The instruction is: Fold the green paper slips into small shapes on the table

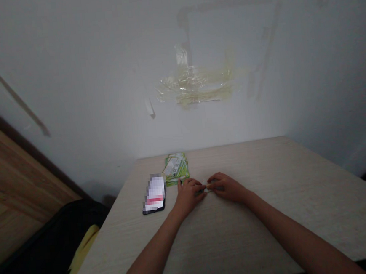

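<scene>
Near the middle of the table, my left hand (190, 194) and my right hand (227, 186) face each other with bent fingers. Between their fingertips is a small pale piece (207, 189), thin and light-coloured; most of it is covered by the fingers, and its kind cannot be made out. Both hands pinch at it, low over the tabletop. Just behind my left hand lies a loose pile of green and white printed packets (176, 167). A phone (155, 194) with a lit, partly blurred screen lies to the left of that hand.
The pale wood-grain table (261, 240) stands against a grey-white wall (102, 76) with peeling clear tape (198, 85) on it. Left of the table are a wooden panel (6, 184), a dark bag-like thing (52, 244) and something yellow (81, 254).
</scene>
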`<state>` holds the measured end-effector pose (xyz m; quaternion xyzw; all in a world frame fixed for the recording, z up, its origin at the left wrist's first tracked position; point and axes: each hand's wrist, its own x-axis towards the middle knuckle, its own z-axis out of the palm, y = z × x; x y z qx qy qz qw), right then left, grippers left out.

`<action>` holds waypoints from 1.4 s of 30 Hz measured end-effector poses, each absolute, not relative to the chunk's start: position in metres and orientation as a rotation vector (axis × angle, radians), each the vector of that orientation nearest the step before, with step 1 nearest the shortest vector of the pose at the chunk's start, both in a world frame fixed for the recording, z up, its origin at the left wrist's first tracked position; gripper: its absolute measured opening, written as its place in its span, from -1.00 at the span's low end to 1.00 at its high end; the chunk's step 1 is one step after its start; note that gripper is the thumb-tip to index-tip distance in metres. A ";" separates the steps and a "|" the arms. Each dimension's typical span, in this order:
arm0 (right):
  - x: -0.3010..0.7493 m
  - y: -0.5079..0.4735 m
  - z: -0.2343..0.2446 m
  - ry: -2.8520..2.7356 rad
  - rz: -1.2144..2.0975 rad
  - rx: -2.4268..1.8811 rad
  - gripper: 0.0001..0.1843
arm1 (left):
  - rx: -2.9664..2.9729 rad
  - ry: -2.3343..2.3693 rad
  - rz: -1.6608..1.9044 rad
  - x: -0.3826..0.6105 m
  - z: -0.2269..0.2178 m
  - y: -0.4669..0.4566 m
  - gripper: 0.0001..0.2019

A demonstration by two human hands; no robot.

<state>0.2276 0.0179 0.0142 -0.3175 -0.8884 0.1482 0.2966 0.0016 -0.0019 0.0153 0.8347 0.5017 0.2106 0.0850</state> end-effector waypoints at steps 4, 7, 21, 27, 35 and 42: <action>0.227 0.018 0.014 -2.366 0.410 -0.861 -0.71 | 2.490 1.496 0.648 0.001 0.012 -0.001 -0.76; 0.228 0.019 0.013 -2.339 0.456 -0.867 -0.71 | 2.509 1.495 0.653 0.001 0.010 -0.001 -0.76; 0.229 0.024 0.006 -2.314 0.509 -0.865 -0.75 | 2.560 1.473 0.688 0.002 0.011 -0.002 -0.77; 0.228 0.022 0.011 -2.333 0.480 -0.882 -0.76 | 2.591 1.461 0.677 0.002 0.013 -0.003 -0.77; 0.227 0.023 0.011 -2.331 0.488 -0.897 -0.79 | 2.604 1.466 0.704 0.002 0.013 -0.003 -0.77; 0.227 0.023 0.011 -2.308 0.514 -0.887 -0.78 | 2.611 1.480 0.718 0.004 0.015 -0.003 -0.76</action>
